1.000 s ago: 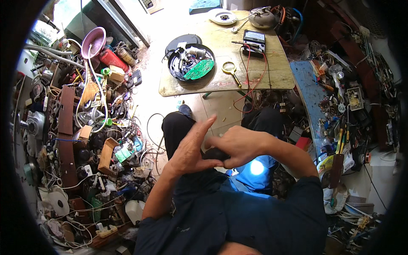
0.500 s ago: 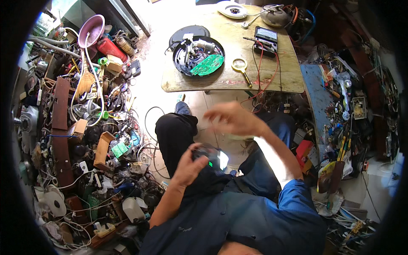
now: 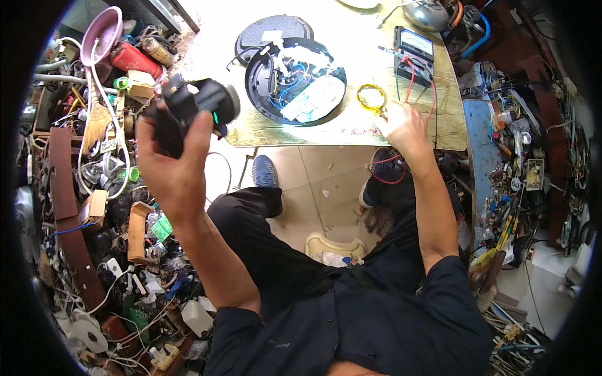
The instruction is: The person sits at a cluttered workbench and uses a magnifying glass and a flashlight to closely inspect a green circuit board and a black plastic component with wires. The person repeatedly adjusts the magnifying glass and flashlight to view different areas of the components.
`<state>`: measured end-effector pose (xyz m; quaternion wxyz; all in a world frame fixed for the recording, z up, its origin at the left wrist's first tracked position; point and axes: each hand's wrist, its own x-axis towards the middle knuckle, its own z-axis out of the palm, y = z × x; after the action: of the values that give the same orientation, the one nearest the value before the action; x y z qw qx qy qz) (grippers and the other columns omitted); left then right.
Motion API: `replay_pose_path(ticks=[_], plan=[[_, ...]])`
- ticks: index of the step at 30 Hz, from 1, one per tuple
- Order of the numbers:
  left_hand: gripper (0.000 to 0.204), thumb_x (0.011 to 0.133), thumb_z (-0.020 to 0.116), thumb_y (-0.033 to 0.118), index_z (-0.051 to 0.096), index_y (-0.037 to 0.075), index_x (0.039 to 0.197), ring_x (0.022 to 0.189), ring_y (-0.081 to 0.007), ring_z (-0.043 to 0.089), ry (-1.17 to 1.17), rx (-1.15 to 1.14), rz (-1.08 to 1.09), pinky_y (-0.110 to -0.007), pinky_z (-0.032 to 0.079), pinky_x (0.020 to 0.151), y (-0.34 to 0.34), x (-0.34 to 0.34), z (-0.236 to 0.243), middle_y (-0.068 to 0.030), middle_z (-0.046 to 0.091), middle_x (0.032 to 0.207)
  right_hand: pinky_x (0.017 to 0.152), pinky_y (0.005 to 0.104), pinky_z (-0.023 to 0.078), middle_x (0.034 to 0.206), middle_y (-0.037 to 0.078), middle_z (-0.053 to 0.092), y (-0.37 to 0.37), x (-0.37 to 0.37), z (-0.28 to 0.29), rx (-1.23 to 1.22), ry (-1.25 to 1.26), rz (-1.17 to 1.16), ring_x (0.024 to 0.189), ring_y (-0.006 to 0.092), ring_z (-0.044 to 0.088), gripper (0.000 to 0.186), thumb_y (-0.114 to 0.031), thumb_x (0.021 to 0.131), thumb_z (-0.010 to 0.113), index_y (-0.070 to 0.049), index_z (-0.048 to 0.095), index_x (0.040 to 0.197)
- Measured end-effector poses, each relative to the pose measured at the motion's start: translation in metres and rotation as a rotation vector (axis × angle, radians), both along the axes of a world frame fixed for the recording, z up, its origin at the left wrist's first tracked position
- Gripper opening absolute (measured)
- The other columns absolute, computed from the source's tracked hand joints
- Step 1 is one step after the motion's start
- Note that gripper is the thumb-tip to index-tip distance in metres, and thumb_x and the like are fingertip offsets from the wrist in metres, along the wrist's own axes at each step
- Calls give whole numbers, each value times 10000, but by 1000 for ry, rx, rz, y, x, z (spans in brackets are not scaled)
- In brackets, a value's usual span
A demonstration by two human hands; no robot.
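Note:
Raised at the left of the table, my left hand (image 3: 172,169) is closed around a black lamp (image 3: 204,103) with a small green light. My right hand (image 3: 404,128) reaches over the table's front edge, its fingers closed at the handle of a yellow-rimmed magnifying glass (image 3: 371,97). The handle is mostly hidden by that hand. Between my hands lies an opened round black housing (image 3: 252,88) with wires and a circuit board (image 3: 313,100) in it, brightly lit. A round black cover (image 3: 276,28) lies behind it.
An analog multimeter (image 3: 415,53) with red and black leads stands at the table's (image 3: 433,135) right, near a metal pot-like part (image 3: 426,14). Heaped parts, cables and boxes crowd the left, below a pink basin (image 3: 101,34). A blue board (image 3: 480,150) with tools lies right.
My left hand has lifted the lamp from my lap up and left toward the table. My right hand has moved from above my knees to the magnifying glass. The housing is now brightly lit.

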<state>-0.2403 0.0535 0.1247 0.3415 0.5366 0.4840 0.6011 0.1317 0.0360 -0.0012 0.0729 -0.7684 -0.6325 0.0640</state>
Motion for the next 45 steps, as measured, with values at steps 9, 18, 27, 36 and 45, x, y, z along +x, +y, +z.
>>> replay_pose_path(ticks=[9, 18, 27, 36, 45], plan=[[490, 849, 909, 116, 655, -33, 1241, 875, -82, 671, 58, 83, 27, -212, 540, 800, 70, 27, -26, -36, 731, 1026, 775, 543, 541, 897, 267, 724, 19, -11, -2, -78, 43, -101, 874, 467, 702, 271, -263, 941, 650, -10, 659, 1036], [533, 847, 900, 130, 634, -26, 1283, 916, -103, 676, 93, -6, -44, -245, 553, 847, 81, 51, -84, -50, 723, 1085, 688, 448, 501, 836, 205, 684, 17, 2, -5, 130, 347, -139, 772, 353, 665, 147, -121, 1004, 604, -6, 581, 1092], [540, 834, 861, 86, 628, -35, 1306, 936, -122, 682, 24, -52, -82, -262, 562, 852, 83, 61, -92, -78, 718, 1117, 583, 329, 494, 749, 135, 649, 22, -14, 4, 256, 569, -57, 606, 223, 654, 217, 26, 881, 713, 15, 586, 1057], [490, 855, 816, 74, 618, -46, 1287, 891, -108, 672, 131, -104, -56, -253, 559, 805, 87, 69, -96, -75, 722, 1051, 600, 337, 535, 868, 148, 705, 23, -32, 14, 362, 595, 223, 673, 248, 696, 289, 9, 798, 810, -4, 646, 1036], [519, 835, 840, 118, 606, -68, 1259, 849, -106, 669, 186, -94, -76, -247, 555, 794, 86, 71, -102, -82, 726, 1017, 563, 365, 514, 801, 121, 686, 28, -40, 17, 362, 574, 343, 640, 280, 686, 309, 26, 745, 800, -21, 667, 1020]])
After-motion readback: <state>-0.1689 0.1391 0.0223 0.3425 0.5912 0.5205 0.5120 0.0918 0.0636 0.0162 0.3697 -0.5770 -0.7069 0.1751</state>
